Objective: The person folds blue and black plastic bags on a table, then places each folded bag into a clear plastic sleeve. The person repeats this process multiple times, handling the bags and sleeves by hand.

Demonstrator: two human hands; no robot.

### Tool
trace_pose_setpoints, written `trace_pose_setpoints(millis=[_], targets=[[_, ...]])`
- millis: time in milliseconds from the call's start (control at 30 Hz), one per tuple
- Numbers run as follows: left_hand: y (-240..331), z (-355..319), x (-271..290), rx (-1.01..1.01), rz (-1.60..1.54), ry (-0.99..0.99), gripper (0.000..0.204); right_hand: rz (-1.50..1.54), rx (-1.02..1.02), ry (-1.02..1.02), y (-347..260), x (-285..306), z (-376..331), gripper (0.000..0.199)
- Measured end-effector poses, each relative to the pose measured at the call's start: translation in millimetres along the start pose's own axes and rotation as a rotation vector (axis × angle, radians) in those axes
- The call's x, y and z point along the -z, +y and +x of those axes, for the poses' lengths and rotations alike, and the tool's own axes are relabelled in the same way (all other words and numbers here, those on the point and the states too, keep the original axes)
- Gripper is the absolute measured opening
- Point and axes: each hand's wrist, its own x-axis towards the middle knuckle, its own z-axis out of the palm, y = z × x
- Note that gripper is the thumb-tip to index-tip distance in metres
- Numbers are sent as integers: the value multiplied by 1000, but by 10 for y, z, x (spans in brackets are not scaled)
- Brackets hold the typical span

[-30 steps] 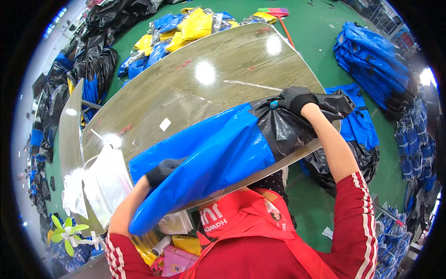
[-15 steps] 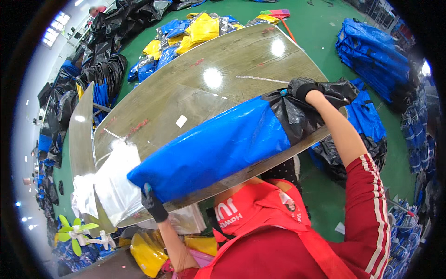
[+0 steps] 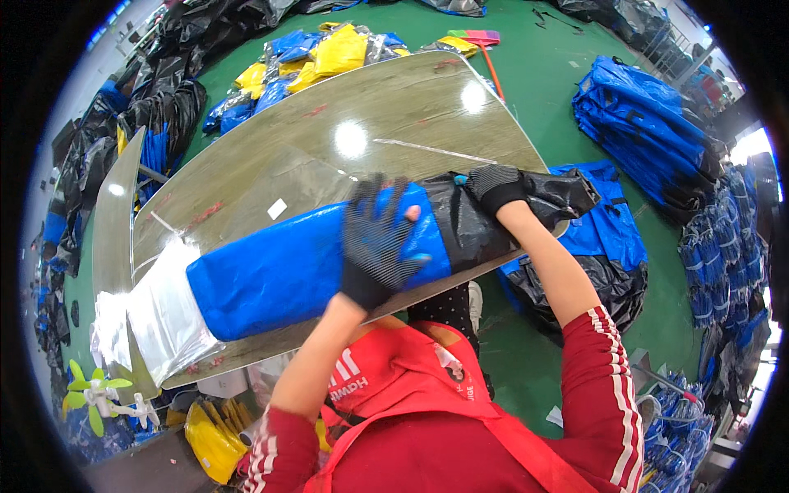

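Note:
A long folded tarp lies slantwise across the wood-patterned table (image 3: 246, 177); its left part is a blue section (image 3: 271, 267) and its right end a black section (image 3: 448, 222). My left hand (image 3: 380, 242), in a dark striped glove, is spread over the blue section, slightly blurred. My gloved right hand (image 3: 496, 187) is closed on the black section, its fingers partly hidden. Beyond it, the loose black end reaches past the table's right side. Clear plastic bags (image 3: 168, 300) are stacked against the tarp's left end.
Blue and yellow wrapped packs (image 3: 329, 53) lie on the green floor behind the table. Another blue-and-black tarp (image 3: 588, 246) hangs or lies at the right edge. A large blue bundle (image 3: 629, 123) stands farther right. A small green-bladed fan (image 3: 99, 390) is at lower left.
My left hand has moved from the tarp's left end rightward to lie open on its blue section. My right hand stays at the black section. The blue section now lies flatter.

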Motion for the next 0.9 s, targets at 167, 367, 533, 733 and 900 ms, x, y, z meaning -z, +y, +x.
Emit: trace_pose_setpoints(millis=[167, 367, 533, 733, 900], targets=[[174, 276, -345, 152, -35, -178, 74, -83, 225, 573, 397, 311, -525, 39], [329, 538, -613, -28, -81, -72, 94, 117, -43, 376, 842, -63, -805, 33], [496, 845, -831, 127, -107, -114, 105, 665, -339, 1065, 825, -414, -978, 40], [389, 804, -838, 26, -44, -120, 97, 1872, -651, 913, 284, -191, -1259, 57], [367, 560, -1013, 280, -684, -204, 64, 709, 298, 586, -621, 417, -1054, 76]])
